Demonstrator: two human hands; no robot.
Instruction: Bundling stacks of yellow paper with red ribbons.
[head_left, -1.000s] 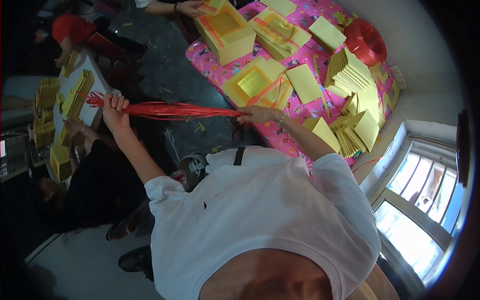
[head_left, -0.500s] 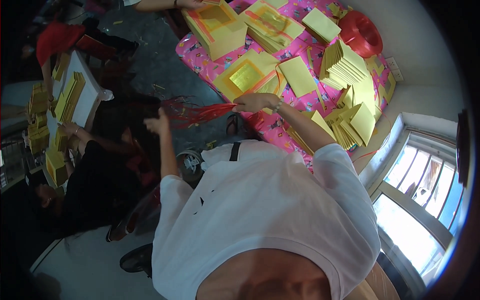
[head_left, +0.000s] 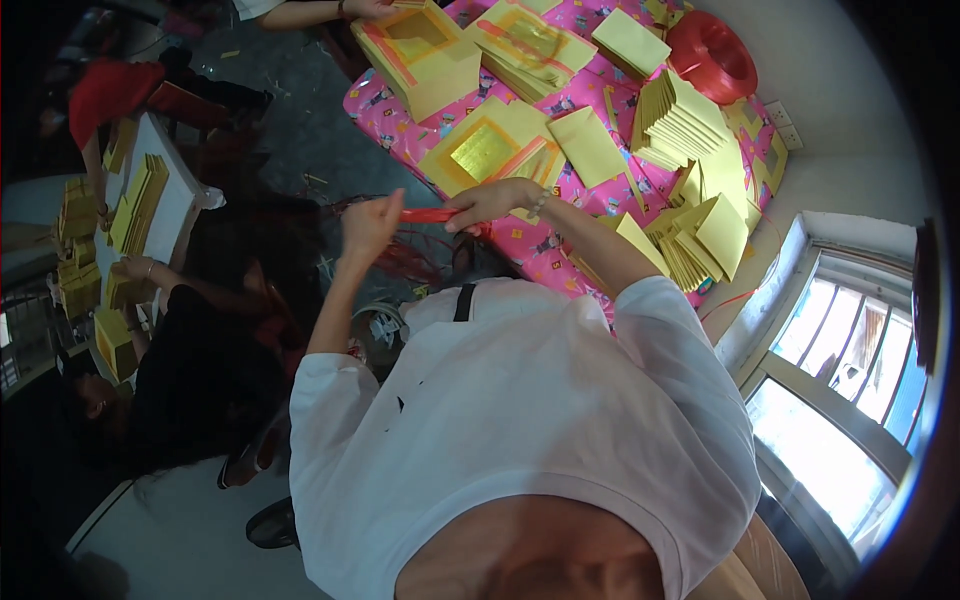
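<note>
A bundle of thin red plastic strands is stretched between my two hands, beside the near left edge of the pink table. My left hand is closed in a fist around the bundle, thumb up. Its loose ends hang below and behind that fist, partly in shadow. My right hand grips the other part of the bundle with bent fingers, close to a flat yellow paper piece with a gold square on the table.
The pink patterned table carries stacked folded yellow paper and a red coil of plastic cord. Another person's hand touches yellow paper at the top. Left, two people work at a white table. A barred window is right.
My left hand, earlier off the strands with its fingers apart, has moved right and closed on the bundle. The loose ends have swung down. My right hand keeps its grip.
</note>
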